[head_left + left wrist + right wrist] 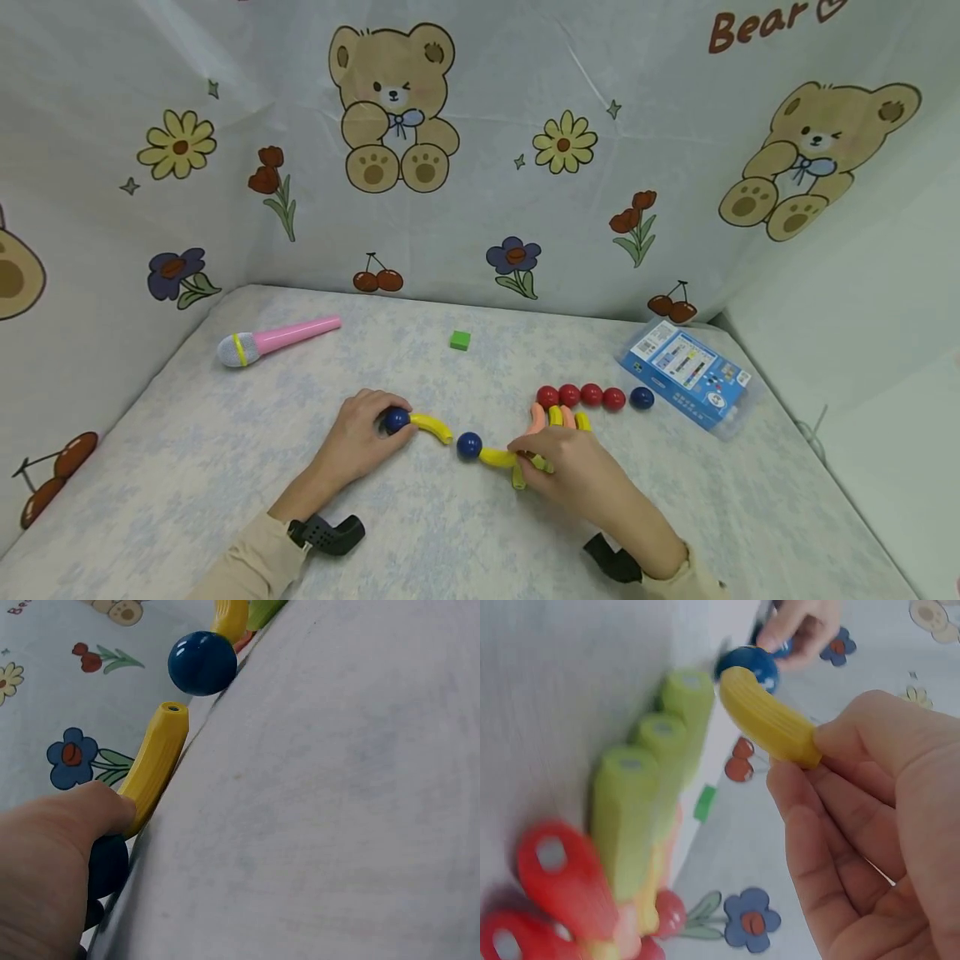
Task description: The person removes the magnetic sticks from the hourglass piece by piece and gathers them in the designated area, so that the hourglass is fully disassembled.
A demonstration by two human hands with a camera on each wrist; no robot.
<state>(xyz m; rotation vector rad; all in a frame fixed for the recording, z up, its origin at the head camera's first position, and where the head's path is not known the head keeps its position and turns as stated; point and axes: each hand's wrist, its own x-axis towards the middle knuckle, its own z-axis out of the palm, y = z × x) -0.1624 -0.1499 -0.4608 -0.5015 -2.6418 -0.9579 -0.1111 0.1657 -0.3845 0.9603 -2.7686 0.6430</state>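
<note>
My left hand (363, 433) holds a dark blue ball (396, 420) between thumb and fingers. From that ball a curved yellow stick (431, 427) points right; its free end, with a small metal disc, shows in the left wrist view. My right hand (581, 468) pinches a second curved yellow stick (769, 720) by one end. The stick's other end meets another blue ball (469, 446), which stands a little apart from the first stick. Beside the right hand in its wrist view lie several light green sticks (626, 817) and red pieces (566, 866), partly hidden in the head view.
A row of red balls (591, 395) ends at a blue ball (642, 398), with peach sticks (537, 418) just in front. Behind stand a blue box (686, 371), a small green block (460, 340) and a pink toy microphone (288, 335). A bear-print curtain (480, 208) backs the table.
</note>
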